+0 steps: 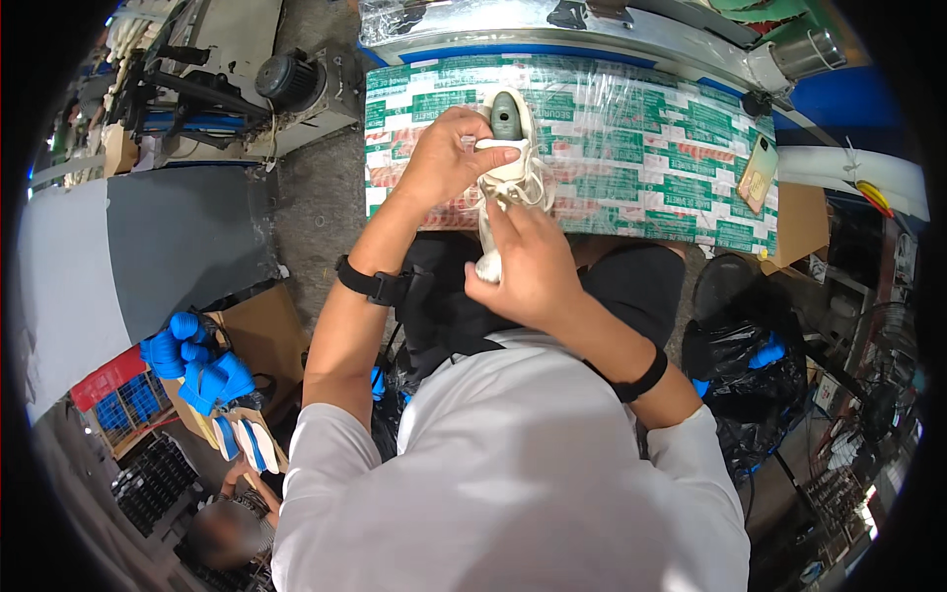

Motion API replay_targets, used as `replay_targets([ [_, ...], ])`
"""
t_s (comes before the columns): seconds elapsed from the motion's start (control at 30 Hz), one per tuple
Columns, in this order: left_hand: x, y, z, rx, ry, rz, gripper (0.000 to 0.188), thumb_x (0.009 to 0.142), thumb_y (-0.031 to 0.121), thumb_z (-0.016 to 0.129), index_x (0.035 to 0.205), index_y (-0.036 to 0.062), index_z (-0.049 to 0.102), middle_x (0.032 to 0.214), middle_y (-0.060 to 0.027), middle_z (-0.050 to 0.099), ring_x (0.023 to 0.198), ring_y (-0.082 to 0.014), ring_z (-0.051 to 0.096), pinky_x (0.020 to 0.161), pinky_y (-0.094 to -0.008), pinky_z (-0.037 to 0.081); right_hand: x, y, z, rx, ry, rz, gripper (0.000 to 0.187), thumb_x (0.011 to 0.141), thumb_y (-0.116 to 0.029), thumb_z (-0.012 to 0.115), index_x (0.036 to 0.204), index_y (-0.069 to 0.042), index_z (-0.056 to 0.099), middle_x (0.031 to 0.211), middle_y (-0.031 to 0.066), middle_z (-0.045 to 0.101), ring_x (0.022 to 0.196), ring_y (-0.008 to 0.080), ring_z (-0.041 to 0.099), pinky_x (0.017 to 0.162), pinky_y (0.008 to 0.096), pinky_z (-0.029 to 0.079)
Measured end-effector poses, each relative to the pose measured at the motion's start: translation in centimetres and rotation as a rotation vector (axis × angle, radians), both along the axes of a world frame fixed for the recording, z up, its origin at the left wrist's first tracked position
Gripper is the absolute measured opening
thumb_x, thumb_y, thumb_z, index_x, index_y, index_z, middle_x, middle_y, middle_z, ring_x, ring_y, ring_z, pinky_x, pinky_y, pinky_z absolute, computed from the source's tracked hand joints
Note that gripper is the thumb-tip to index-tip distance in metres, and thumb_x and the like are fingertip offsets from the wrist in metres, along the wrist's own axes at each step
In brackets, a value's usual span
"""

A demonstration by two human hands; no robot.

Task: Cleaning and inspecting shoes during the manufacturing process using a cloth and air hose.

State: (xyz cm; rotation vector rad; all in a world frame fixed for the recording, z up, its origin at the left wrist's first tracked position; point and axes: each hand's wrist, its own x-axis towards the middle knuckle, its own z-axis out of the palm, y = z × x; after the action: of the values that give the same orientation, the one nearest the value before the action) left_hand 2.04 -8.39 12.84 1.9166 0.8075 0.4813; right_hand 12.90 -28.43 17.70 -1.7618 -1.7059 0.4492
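Observation:
A cream lace-up shoe (508, 170) lies on the wrapped work surface in front of me, its heel end away and its toe toward me. A grey-green shoe last (506, 116) with a dark hole fills its opening. My left hand (456, 158) is closed, pinching the top of the shoe's tongue between thumb and fingers. Over the front part, my right hand (528, 259) grips the shoe beside the loose laces (523, 189), index finger at the lacing and thumb by the pale toe. The right fingertips are partly hidden.
Green-and-white printed wrap covers the work surface (631, 148). A phone (758, 176) lies at its right edge. Behind stands a metal machine ledge (493, 30); a motor (288, 79) is at left. Blue pieces (202, 365) fill a carton at lower left, near another person (227, 528). Black bags (745, 365) lie right.

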Motion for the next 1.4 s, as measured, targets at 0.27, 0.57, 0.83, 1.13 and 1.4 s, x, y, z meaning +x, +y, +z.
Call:
replay_targets([
  [0.27,-1.3,0.4,-0.7,-0.037,-0.178,0.014,0.025,0.094,0.017,0.094,0.098,0.0029,0.073,0.128,-0.0127,0.071,0.120,-0.0248,0.069,0.102,-0.0370,0.056,5.0,-4.9,-0.4,-0.025,0.325,0.053,0.079,0.081,-0.019,0.084,0.151,0.006,0.060,0.116,0.0207,0.069,0.106,0.0401,0.066,0.092,0.0476,0.056],
  [0.57,-5.9,-5.5,-2.3,-0.640,-0.268,0.497,0.067,0.108,0.022,0.074,0.163,0.0026,0.042,0.157,-0.0137,0.057,0.142,-0.0240,0.056,0.116,-0.0414,0.052,2.7,-0.6,-5.8,-0.151,0.276,-0.163,0.088,0.081,-0.028,0.087,0.151,0.011,0.052,0.122,0.0323,0.067,0.114,0.0521,0.066,0.099,0.0565,0.055],
  [0.83,-2.7,-3.3,-0.4,-0.669,-0.341,0.711,0.055,0.100,0.008,0.085,0.147,-0.0036,0.059,0.133,-0.0126,0.076,0.116,-0.0234,0.076,0.099,-0.0372,0.063,9.0,1.0,-6.9,0.039,0.109,-0.062,0.081,0.079,-0.025,0.086,0.152,-0.001,0.063,0.120,0.0216,0.065,0.113,0.0439,0.062,0.099,0.0512,0.053],
  [1.13,5.8,17.9,13.6,0.433,0.144,0.184,0.080,0.073,0.019,0.104,0.139,0.0032,0.062,0.120,-0.0184,0.077,0.113,-0.0282,0.075,0.101,-0.0409,0.058,21.2,0.5,-12.6,0.105,-0.264,-0.360,0.059,0.077,-0.031,0.086,0.128,-0.005,0.074,0.115,0.0177,0.066,0.106,0.0410,0.063,0.094,0.0549,0.053],
  [1.4,12.4,39.1,5.9,0.326,0.035,0.271,0.088,0.070,0.011,0.100,0.147,0.0023,0.058,0.137,-0.0185,0.074,0.128,-0.0373,0.071,0.113,-0.0448,0.054,21.0,1.5,-12.8,0.146,-0.251,-0.313,0.050,0.077,-0.034,0.087,0.118,-0.008,0.079,0.112,0.0161,0.066,0.102,0.0384,0.065,0.090,0.0528,0.054],
])
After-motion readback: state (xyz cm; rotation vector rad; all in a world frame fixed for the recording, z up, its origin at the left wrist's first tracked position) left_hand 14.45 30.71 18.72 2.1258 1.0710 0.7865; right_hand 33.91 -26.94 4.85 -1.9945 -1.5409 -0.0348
